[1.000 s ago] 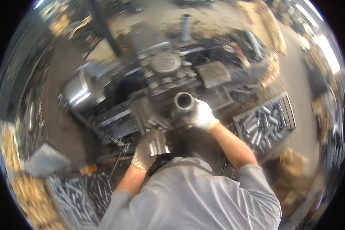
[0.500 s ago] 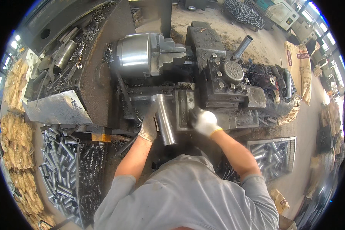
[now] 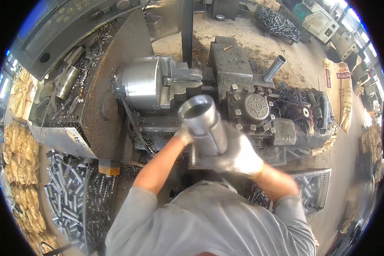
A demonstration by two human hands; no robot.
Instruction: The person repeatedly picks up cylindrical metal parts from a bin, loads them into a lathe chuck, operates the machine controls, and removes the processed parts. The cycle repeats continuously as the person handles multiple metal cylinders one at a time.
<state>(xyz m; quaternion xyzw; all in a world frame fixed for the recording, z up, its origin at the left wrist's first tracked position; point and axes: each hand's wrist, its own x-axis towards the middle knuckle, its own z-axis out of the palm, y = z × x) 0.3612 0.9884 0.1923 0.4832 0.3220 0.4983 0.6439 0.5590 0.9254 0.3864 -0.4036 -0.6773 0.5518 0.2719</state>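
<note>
A shiny metal tube (image 3: pixel 207 135) is raised close in front of me. It is tilted, with its open, wider end up and toward my view. My right hand (image 3: pixel 241 155), in a whitish work glove and blurred by motion, is closed around its lower part. Behind the tube's left side is my left hand (image 3: pixel 184 135), also gloved. Only its wrist side shows; the tube hides its fingers, so its grip cannot be made out. Beyond stand the lathe's chuck (image 3: pixel 145 83), its stepped jaws (image 3: pixel 181 83) holding no visible workpiece, and the bolted tool post (image 3: pixel 255 106).
A bin of cut tubes (image 3: pixel 68 187) lies at lower left, beside dark metal shavings (image 3: pixel 100 196). Another wire basket (image 3: pixel 318 190) with tubes stands at right. An upright pipe (image 3: pixel 274 68) rises behind the tool post. A paper sack (image 3: pixel 339 91) stands farther right.
The tube has come up toward my view and right, its open end now facing me. My right hand has moved from the carriage onto the tube; my left hand has shifted right behind it.
</note>
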